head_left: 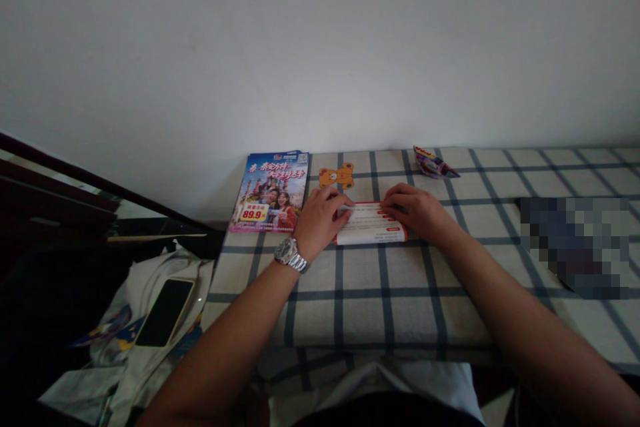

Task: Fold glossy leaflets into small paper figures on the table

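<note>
Right of the leaflet stack (265, 190), by the left hand (321, 220), a printed sheet (373, 231) is pinched at its upper left corner, its upper right being pinched by the right hand (415, 210); a folded paper (433, 164) is set farther right of the stack.

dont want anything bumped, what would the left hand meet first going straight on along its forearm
Beyond the paper it touches, the left hand would probably meet the bear first, though depth is unclear and it might pass over.
</note>
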A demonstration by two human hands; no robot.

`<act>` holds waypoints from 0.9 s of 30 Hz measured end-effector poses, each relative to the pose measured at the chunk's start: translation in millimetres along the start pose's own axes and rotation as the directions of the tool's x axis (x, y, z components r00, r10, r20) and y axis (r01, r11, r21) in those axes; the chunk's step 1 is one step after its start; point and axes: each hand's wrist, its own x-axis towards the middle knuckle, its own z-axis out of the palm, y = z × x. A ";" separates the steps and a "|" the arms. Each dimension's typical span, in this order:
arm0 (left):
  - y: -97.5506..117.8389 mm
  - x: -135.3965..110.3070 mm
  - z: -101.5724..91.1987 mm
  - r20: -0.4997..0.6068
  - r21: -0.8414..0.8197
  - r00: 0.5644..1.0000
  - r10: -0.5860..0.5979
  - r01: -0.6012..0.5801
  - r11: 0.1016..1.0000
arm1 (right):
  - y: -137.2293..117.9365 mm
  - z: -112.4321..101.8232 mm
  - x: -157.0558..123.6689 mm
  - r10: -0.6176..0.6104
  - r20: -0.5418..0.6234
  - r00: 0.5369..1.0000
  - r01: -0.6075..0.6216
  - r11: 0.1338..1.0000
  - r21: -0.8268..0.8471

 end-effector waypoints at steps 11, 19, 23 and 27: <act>0.8 -0.4 -1.5 0.004 -0.001 1.000 -0.006 0.006 1.000 | 0.7 -0.2 1.1 -0.007 0.005 1.000 0.007 1.000 0.012; 1.5 0.0 -2.1 0.007 0.008 1.000 -0.009 0.009 1.000 | -1.2 -0.4 1.3 -0.011 0.002 1.000 0.011 1.000 0.013; 1.6 -0.1 -1.8 0.014 0.014 1.000 -0.005 0.005 1.000 | 0.6 0.3 1.0 -0.015 0.002 1.000 0.015 1.000 -0.004; 1.8 -0.4 -0.9 0.011 0.020 1.000 -0.005 0.005 1.000 | 1.4 -0.1 -0.1 -0.009 0.006 1.000 0.009 1.000 0.012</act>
